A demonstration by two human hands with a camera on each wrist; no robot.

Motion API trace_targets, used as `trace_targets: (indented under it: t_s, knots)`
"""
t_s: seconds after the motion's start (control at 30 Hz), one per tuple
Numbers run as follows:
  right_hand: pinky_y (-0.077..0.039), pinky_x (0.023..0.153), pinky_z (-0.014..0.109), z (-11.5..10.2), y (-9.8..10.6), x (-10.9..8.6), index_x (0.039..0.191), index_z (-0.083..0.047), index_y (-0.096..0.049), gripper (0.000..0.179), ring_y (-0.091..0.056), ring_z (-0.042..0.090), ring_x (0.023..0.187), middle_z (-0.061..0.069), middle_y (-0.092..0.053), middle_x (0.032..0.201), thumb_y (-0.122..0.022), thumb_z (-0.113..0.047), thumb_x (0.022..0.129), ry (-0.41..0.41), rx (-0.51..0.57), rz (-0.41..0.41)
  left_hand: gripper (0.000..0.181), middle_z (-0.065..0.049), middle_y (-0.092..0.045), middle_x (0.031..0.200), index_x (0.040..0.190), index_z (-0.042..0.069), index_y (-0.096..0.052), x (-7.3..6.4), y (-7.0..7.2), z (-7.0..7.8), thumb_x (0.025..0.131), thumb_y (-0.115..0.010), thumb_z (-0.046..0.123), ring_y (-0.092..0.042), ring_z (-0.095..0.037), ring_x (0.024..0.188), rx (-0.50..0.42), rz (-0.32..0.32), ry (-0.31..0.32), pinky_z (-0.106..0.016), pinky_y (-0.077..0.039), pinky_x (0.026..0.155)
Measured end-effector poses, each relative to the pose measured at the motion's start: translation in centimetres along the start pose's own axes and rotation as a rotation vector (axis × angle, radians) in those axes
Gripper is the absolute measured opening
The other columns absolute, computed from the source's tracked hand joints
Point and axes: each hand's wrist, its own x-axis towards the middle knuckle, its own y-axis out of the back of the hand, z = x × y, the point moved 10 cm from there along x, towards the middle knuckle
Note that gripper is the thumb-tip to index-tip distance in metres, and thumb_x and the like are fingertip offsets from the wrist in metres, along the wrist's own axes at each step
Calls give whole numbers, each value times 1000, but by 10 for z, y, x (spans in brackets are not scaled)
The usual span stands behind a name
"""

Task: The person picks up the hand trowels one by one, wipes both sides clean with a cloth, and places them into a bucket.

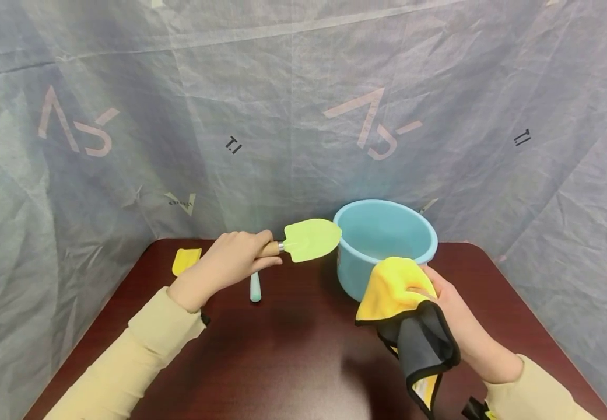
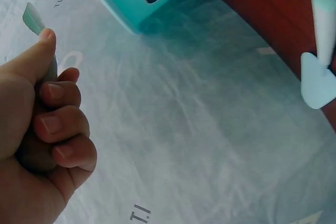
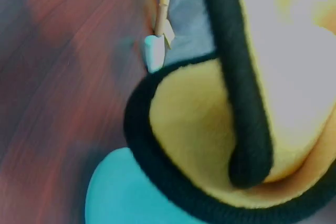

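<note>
My left hand (image 1: 232, 256) grips the wooden handle of a garden trowel (image 1: 312, 240), its pale green blade pointing right, the tip overlapping the rim of a blue plastic basin (image 1: 349, 256) in the head view. In the left wrist view, the fingers (image 2: 63, 124) curl round the handle and the thumb lies along it. My right hand (image 1: 458, 315) holds a yellow and grey cloth (image 1: 395, 286) with black edging, bunched and hanging down in front of the basin. Up close, folds of the cloth (image 3: 194, 129) cover much of the right wrist view.
Behind my left hand lies a small trowel with a mint handle (image 1: 255, 287); its pale blade (image 2: 317, 85) shows in the left wrist view. A yellow blade (image 1: 186, 261) lies farther left on the dark red table (image 1: 282, 361). Grey sheeting (image 1: 282, 116) hangs behind the table.
</note>
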Motion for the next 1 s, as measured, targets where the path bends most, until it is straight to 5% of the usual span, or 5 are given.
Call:
trace_targets:
  t_s: [0.27, 0.5, 0.73, 1.0]
  knots:
    - [-50, 67, 24, -15, 1, 1, 124, -7, -50, 35, -54, 9, 83, -8, -56, 102, -61, -9, 90, 195, -228, 92, 27, 7, -37, 56, 76, 16, -44, 34, 10, 13, 91, -60, 33, -37, -9, 47, -40, -12, -31, -25, -27, 44]
    - [-48, 61, 24, -21, -8, 0, 118, -8, -54, 37, -51, 8, 75, 0, -56, 98, -65, 1, 84, 333, -367, 120, 22, 6, -27, 58, 72, 16, -40, 63, 15, 27, 87, -53, 25, -24, -11, 50, -30, -57, -26, -26, -20, 46]
    - [-44, 54, 19, -26, -19, -3, 109, -9, -57, 41, -48, 2, 62, -1, -60, 86, -66, 9, 73, 512, -524, 164, 15, 4, -35, 59, 73, 15, -42, 90, 8, 38, 82, -51, 23, -30, -13, 49, -6, -110, -20, -26, -23, 46]
    - [-39, 57, 15, -28, -41, -7, 104, -13, -58, 42, -46, 2, 66, -8, -58, 86, -68, -1, 66, 674, -724, 146, 12, 1, -40, 63, 77, 13, -47, 116, -13, 49, 87, -49, 20, -39, -15, 54, 16, -149, -59, -26, -29, 50]
